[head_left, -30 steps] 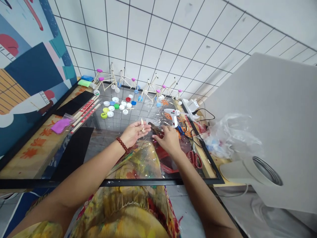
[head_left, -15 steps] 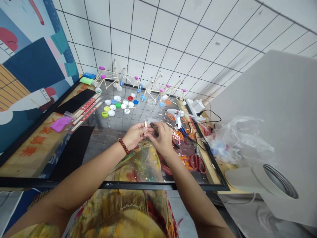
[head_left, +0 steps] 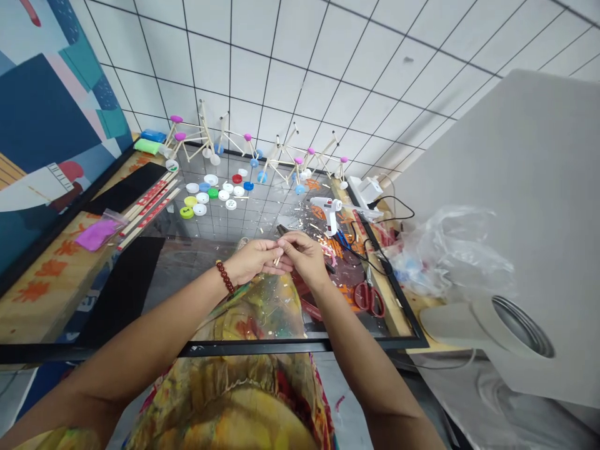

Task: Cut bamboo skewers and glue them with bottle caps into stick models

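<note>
Head view: left hand (head_left: 255,259) pinches short pale sticks (head_left: 276,260) above the table (head_left: 262,347).
Sticks sit between its thumb and fingers, tips just showing; right hand (head_left: 307,259) meets it, fingers curled, though what it grips I cannot tell; a dark tool (head_left: 281,230) pokes out beyond the fingertips; better, I'd judge, to level the stick ends and hold fingertips clear of that tool.

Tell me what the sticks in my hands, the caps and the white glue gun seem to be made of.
Sticks: probably bare wood, pale and dull, though too small to show grain.
Caps: likely smooth plastic, given their even colours and raised rims.
Glue gun: apparently a plastic body, evenly white.
</note>
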`<state>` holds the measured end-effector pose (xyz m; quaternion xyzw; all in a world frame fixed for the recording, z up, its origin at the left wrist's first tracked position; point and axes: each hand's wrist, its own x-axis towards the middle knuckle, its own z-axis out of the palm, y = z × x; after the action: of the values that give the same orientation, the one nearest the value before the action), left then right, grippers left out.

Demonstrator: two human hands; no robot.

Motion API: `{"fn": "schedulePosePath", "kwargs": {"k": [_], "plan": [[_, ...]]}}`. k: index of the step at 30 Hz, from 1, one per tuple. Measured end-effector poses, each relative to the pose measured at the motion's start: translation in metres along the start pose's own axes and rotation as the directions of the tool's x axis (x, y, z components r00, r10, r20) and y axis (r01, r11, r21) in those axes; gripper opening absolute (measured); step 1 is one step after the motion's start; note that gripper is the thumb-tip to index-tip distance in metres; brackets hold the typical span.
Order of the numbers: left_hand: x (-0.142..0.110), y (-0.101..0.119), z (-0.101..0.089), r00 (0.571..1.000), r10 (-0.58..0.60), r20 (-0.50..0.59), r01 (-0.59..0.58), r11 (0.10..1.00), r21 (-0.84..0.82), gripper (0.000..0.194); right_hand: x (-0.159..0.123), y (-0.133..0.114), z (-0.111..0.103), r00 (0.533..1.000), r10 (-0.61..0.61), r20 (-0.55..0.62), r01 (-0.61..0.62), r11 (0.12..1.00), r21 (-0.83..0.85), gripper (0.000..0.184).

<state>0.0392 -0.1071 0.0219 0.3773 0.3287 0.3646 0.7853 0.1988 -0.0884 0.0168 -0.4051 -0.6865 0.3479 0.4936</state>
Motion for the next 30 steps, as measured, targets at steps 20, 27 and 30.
{"fn": "schedulePosePath", "kwargs": {"k": [20,27,30], "plan": [[0.005,0.005,-0.002,0.947,0.129,-0.294,-0.162,0.982,-0.092,0.019,-0.096,-0.022,-0.161,0.761,0.523,-0.384,-0.507,0.112,-0.854,0.037],[0.002,0.002,-0.002,0.955,0.154,-0.254,-0.176,0.982,-0.067,0.025,-0.097,-0.023,-0.153,0.715,0.595,-0.368,-0.459,0.002,-0.888,0.030],[0.004,0.000,-0.004,0.961,0.188,-0.203,-0.199,0.979,-0.039,0.028,-0.099,-0.028,-0.162,0.717,0.594,-0.364,-0.466,0.021,-0.884,0.028]]}}
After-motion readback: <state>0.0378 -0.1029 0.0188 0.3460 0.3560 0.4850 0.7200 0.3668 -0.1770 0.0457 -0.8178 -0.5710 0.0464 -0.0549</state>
